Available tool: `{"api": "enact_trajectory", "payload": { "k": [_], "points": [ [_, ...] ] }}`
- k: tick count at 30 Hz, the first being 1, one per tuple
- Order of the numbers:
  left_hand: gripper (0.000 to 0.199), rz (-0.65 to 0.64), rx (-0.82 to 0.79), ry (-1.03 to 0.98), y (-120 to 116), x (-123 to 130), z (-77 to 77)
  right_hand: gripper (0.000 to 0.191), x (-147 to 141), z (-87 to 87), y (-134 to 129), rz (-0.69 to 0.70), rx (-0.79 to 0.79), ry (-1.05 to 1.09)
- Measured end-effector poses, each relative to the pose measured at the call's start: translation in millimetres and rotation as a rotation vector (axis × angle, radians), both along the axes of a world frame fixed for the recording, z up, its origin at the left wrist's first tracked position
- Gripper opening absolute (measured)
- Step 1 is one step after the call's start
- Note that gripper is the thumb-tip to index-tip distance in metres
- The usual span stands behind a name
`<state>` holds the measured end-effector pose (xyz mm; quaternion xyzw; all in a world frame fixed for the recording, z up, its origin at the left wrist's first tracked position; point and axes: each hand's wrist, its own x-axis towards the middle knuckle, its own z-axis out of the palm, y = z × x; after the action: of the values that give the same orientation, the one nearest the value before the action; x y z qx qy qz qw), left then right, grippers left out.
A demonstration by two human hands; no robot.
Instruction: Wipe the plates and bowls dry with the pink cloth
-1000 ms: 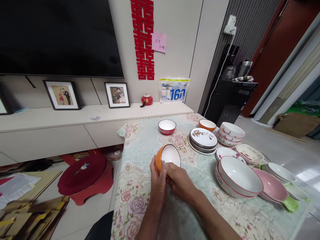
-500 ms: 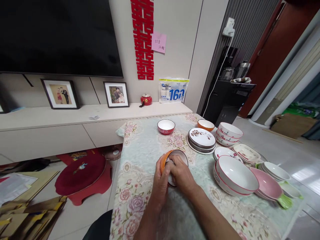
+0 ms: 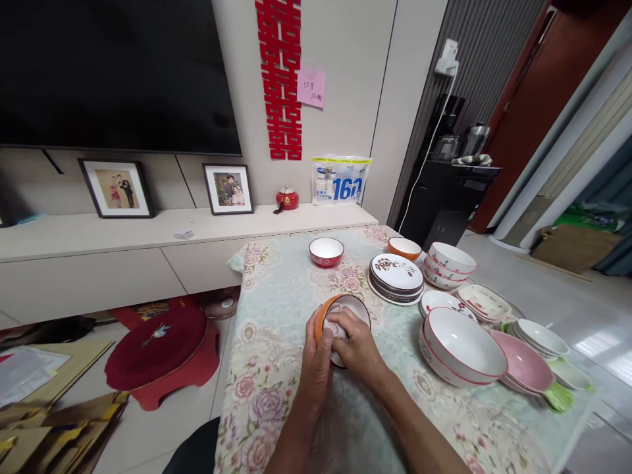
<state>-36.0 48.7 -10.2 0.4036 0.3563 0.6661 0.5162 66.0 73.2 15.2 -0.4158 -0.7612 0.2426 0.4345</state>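
An orange bowl (image 3: 357, 309) with a white inside and dark rim is tilted above the flowered tablecloth (image 3: 266, 388). My left hand (image 3: 316, 359) grips its left side, thumb over the rim. Inside the bowl, my right hand (image 3: 358, 342) is closed on a pale crumpled cloth (image 3: 340, 322) pressed against the inner wall. Beyond the hands stands a red bowl (image 3: 326, 253). Right of it are a stack of plates (image 3: 396, 273) and another orange bowl (image 3: 404, 248).
On the table's right are stacked white bowls (image 3: 450, 258), large red-rimmed bowls (image 3: 465, 345), a pink dish (image 3: 523, 359) and small dishes. A white cabinet (image 3: 222, 227) runs behind, with frames and a plastic bag (image 3: 340, 181). A red stool (image 3: 158, 349) stands left.
My right hand has shifted slightly within the bowl, and more of the pale cloth now shows between the fingers. The left hand still grips the bowl.
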Motion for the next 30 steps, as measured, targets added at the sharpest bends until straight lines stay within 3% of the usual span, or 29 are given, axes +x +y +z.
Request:
{"api": "enact_trajectory", "payload": {
  "k": [3, 6, 9, 12, 14, 16, 20, 23, 26, 28, 30],
  "points": [
    [0.063, 0.001, -0.017, 0.002, 2.5, -0.5, -4.7, 0.027, -0.6, 2.1, -2.4, -0.127, 0.096, -0.345],
    [0.067, 0.076, -0.055, -0.017, 3.5, -3.1, -8.7, 0.027, -1.2, 7.2, -7.8, -0.19, 0.012, -0.541],
    [0.069, 0.164, -0.062, 0.025, 1.7, -7.3, -7.8, 0.02, 0.7, 15.0, -12.1, -0.02, -0.134, -0.461],
    [0.066, 0.208, -0.071, 0.081, -0.6, -11.9, -4.4, 0.01, 6.3, 25.2, -13.2, 0.275, -0.273, -0.184],
    [0.067, 0.233, -0.085, 0.07, 0.2, -14.4, -4.3, 0.02, 10.5, 29.8, -12.7, 0.4, -0.295, -0.071],
    [0.068, 0.265, -0.1, 0.01, 3.1, -16.4, -6.8, 0.025, 14.0, 28.9, -11.1, 0.416, -0.245, -0.101],
    [0.069, 0.29, -0.103, -0.136, 8.9, -17.6, -10.1, 0.021, 21.7, 11.8, -2.2, 0.192, -0.06, -0.217],
    [0.066, 0.233, -0.111, -0.286, 7.3, -15.1, -2.0, 0.022, 30.3, -1.9, 10.1, -0.071, -0.032, -0.077],
    [0.061, 0.133, -0.209, -0.46, 2.2, -10.9, 10.2, 0.025, 35.8, -7.7, 20.1, -0.242, -0.167, 0.251],
    [0.059, 0.081, -0.299, -0.559, -0.9, -8.6, 16.3, 0.034, 34.5, -7.9, 22.1, -0.239, -0.313, 0.488],
    [0.058, 0.034, -0.335, -0.62, -2.9, -7.3, 19.8, 0.042, 30.0, -7.2, 20.5, -0.152, -0.435, 0.649]
  ]
}}
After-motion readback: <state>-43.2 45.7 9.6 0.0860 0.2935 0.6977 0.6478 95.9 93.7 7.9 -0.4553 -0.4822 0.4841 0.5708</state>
